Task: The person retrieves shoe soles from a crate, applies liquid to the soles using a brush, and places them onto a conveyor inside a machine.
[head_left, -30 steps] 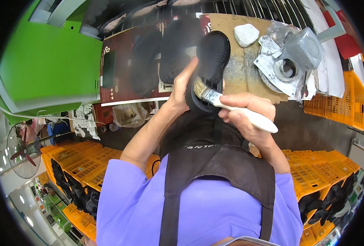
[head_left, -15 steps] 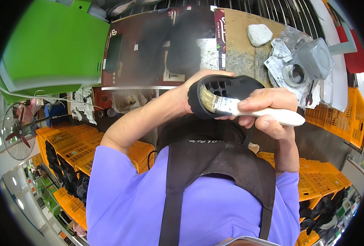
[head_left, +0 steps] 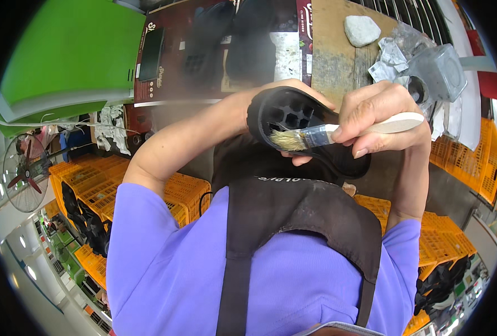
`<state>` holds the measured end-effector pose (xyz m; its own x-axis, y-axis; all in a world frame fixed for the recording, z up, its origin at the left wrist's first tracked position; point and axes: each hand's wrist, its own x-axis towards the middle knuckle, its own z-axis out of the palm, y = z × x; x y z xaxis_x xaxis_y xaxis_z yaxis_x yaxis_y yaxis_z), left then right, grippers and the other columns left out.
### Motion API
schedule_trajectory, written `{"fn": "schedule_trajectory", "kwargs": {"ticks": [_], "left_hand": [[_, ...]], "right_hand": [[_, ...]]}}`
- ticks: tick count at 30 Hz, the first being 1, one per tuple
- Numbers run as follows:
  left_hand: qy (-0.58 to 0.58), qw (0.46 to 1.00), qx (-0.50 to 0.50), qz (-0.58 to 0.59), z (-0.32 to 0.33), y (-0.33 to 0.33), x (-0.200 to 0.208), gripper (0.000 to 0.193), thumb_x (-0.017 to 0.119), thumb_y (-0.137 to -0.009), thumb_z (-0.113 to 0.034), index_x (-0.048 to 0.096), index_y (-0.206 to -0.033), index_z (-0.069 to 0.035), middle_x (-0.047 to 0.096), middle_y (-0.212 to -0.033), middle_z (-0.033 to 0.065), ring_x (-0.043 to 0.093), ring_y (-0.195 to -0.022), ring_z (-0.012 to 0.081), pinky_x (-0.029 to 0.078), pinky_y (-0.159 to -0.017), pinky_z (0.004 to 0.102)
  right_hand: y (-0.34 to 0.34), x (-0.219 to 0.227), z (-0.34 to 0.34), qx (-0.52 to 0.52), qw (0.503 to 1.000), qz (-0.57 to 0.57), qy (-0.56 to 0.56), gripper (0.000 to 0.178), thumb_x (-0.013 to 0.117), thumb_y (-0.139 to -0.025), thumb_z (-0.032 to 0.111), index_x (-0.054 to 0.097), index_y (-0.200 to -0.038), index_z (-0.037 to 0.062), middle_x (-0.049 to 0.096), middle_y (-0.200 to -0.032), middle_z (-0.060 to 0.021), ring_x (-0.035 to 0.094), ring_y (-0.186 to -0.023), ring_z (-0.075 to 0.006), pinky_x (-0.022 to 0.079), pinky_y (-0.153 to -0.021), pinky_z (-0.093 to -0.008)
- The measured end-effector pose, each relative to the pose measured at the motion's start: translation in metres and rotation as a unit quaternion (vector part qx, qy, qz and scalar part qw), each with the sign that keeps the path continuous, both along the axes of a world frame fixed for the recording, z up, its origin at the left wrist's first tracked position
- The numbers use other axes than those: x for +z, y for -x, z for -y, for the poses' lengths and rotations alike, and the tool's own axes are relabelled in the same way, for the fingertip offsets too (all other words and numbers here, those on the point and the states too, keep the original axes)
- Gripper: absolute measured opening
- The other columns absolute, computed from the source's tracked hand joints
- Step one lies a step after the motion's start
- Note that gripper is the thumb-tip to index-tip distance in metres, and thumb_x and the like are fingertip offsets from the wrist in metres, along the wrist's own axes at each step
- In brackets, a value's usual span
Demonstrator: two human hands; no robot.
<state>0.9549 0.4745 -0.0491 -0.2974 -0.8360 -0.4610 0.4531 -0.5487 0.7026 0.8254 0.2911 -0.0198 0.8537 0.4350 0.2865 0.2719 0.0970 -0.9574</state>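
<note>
A black shoe sole (head_left: 285, 112), with honeycomb hollows in its wide end, is held tilted in front of my chest. My left hand (head_left: 302, 87) is closed around its far edge, with fingertips showing under the near edge; the rest is hidden behind the sole. In my right hand (head_left: 378, 115) is a paintbrush (head_left: 317, 136) with a pale wooden handle, a metal band and light bristles. The bristles touch the inside of the sole near its rim. Further off, more black soles (head_left: 252, 42) lie on dark red printed cardboard (head_left: 173, 73).
Beyond my right hand stand a white stone (head_left: 361, 31), a clear plastic container (head_left: 440, 73) and crumpled paper (head_left: 389, 59). A green panel (head_left: 75, 50) is at the far left. Orange crates (head_left: 94, 173) stack on both sides, and a fan (head_left: 27, 173) stands left.
The sole has turned, its narrow end now swinging toward me. The brush has moved slightly nearer to me along the rim, and my right hand has risen to a steeper grip.
</note>
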Motion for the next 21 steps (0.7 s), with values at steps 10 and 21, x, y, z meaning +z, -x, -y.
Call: {"fn": "schedule_trajectory", "kwargs": {"ticks": [10, 21], "left_hand": [[-0.077, 0.993, -0.015, -0.083, -0.001, -0.02, -0.001, 0.05, 0.034, -0.099, -0.032, 0.058, -0.095, 0.012, 0.061, -0.067, 0.0268, 0.06, -0.052, 0.028, 0.046, -0.045, 0.0283], [-0.056, 0.957, 0.118, -0.258, -0.008, -0.012, -0.016, 0.054, 0.029, -0.099, -0.035, 0.053, -0.106, 0.013, 0.06, -0.071, 0.0321, 0.059, -0.052, 0.0334, 0.05, -0.049, 0.0329]], "right_hand": [[0.03, -0.004, 0.026, -0.019, 0.993, -0.083, 0.077, 0.022, 0.071, -0.079, 0.006, 0.069, -0.099, -0.0031, 0.066, -0.081, -0.0122, 0.061, -0.071, -0.0192, 0.045, -0.061, -0.0299], [0.052, 0.002, 0.0, -0.242, 0.953, 0.068, 0.17, 0.028, 0.075, -0.071, 0.003, 0.072, -0.098, 0.0084, 0.06, -0.079, -0.006, 0.057, -0.069, -0.0175, 0.043, -0.06, -0.028]]}}
